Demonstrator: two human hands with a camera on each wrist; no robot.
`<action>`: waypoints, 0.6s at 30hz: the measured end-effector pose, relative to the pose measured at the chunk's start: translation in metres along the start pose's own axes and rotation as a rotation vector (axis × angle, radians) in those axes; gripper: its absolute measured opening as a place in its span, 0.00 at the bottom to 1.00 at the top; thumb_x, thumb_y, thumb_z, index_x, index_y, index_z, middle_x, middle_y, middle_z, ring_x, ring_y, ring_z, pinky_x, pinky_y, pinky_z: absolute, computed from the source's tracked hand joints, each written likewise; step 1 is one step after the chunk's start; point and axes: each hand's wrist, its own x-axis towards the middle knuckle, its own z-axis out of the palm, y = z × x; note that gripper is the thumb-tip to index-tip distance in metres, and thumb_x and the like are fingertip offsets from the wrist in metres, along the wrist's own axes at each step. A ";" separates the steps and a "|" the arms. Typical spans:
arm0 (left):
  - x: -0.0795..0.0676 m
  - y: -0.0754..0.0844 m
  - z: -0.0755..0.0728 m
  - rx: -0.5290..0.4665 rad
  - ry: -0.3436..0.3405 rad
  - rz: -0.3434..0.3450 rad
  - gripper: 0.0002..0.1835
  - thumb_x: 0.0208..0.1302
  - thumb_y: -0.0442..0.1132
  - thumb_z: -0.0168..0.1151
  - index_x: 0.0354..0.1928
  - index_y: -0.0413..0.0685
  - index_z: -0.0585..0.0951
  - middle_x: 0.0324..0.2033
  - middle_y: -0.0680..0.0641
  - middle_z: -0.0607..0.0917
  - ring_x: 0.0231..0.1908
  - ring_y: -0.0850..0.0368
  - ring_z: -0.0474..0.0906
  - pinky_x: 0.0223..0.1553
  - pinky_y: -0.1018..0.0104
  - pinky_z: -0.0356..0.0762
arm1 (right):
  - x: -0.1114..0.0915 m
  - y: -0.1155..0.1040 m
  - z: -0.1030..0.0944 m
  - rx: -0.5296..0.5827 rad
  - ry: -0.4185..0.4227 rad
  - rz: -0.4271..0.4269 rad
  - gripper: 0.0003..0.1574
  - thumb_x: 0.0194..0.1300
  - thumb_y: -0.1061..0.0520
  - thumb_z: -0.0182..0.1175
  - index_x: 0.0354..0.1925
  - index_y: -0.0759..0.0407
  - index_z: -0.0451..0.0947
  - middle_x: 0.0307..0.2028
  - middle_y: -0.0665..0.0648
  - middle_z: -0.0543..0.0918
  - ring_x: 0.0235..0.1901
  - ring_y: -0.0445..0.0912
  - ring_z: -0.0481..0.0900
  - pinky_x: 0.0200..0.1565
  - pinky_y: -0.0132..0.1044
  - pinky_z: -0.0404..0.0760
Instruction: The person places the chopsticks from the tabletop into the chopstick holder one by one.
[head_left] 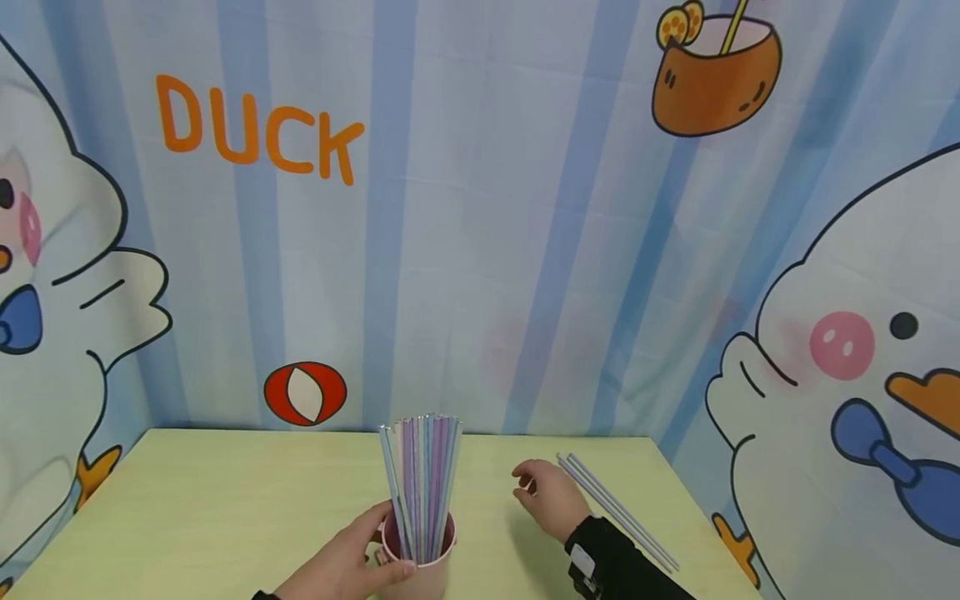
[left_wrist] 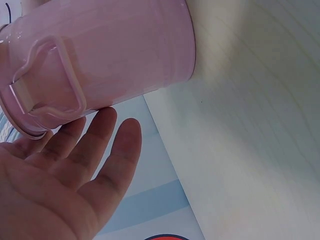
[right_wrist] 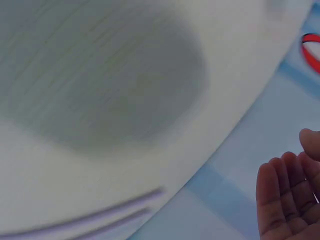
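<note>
A pink cup (head_left: 420, 583) with a small side handle stands on the table, filled with a bundle of lilac, blue and pale straws (head_left: 429, 492). My left hand (head_left: 348, 554) holds this cup near its rim, thumb at the front. In the left wrist view, the fingertips touch the cup wall (left_wrist: 130, 45) below the handle. My right hand (head_left: 551, 500) hovers over the table to the right of the cup, fingers loosely bent, holding nothing. Close by its far side lie two lilac straws (head_left: 622, 510), side by side and slanting toward the front right.
The pale yellow table (head_left: 225, 508) ends at the back against a blue striped curtain (head_left: 465, 250) printed with ducks and the word DUCK. My right sleeve (head_left: 622, 562) runs close beside the loose straws.
</note>
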 end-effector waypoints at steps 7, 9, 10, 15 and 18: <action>0.001 0.001 0.000 -0.003 -0.006 -0.022 0.48 0.54 0.61 0.66 0.71 0.51 0.56 0.64 0.40 0.67 0.55 0.44 0.67 0.52 0.32 0.70 | -0.006 0.057 -0.004 -0.281 0.023 0.082 0.10 0.53 0.63 0.67 0.38 0.58 0.82 0.34 0.56 0.83 0.35 0.50 0.79 0.35 0.43 0.79; 0.001 0.001 0.000 -0.008 -0.008 -0.019 0.48 0.54 0.61 0.66 0.71 0.51 0.56 0.64 0.40 0.68 0.55 0.44 0.67 0.52 0.32 0.70 | -0.007 0.067 -0.005 -0.314 0.039 0.101 0.09 0.52 0.65 0.67 0.35 0.59 0.82 0.30 0.57 0.83 0.33 0.51 0.79 0.35 0.46 0.79; 0.001 0.001 0.000 -0.008 -0.007 -0.017 0.48 0.54 0.61 0.66 0.71 0.51 0.56 0.64 0.41 0.68 0.55 0.45 0.67 0.52 0.32 0.70 | -0.008 0.070 -0.007 -0.331 0.041 0.109 0.08 0.51 0.65 0.67 0.34 0.60 0.83 0.29 0.57 0.83 0.33 0.52 0.79 0.35 0.47 0.80; 0.000 0.001 -0.001 -0.005 -0.005 -0.017 0.47 0.54 0.60 0.66 0.71 0.52 0.57 0.62 0.42 0.69 0.53 0.46 0.68 0.52 0.33 0.71 | -0.012 0.080 -0.009 -0.371 0.008 0.161 0.10 0.52 0.66 0.66 0.36 0.64 0.83 0.33 0.61 0.84 0.35 0.54 0.80 0.39 0.49 0.81; 0.000 0.002 -0.001 -0.005 -0.007 -0.017 0.47 0.54 0.60 0.66 0.71 0.51 0.57 0.62 0.42 0.70 0.53 0.46 0.68 0.52 0.33 0.71 | -0.013 0.081 -0.009 -0.385 -0.009 0.182 0.09 0.53 0.65 0.66 0.36 0.64 0.84 0.33 0.61 0.84 0.35 0.54 0.80 0.40 0.48 0.81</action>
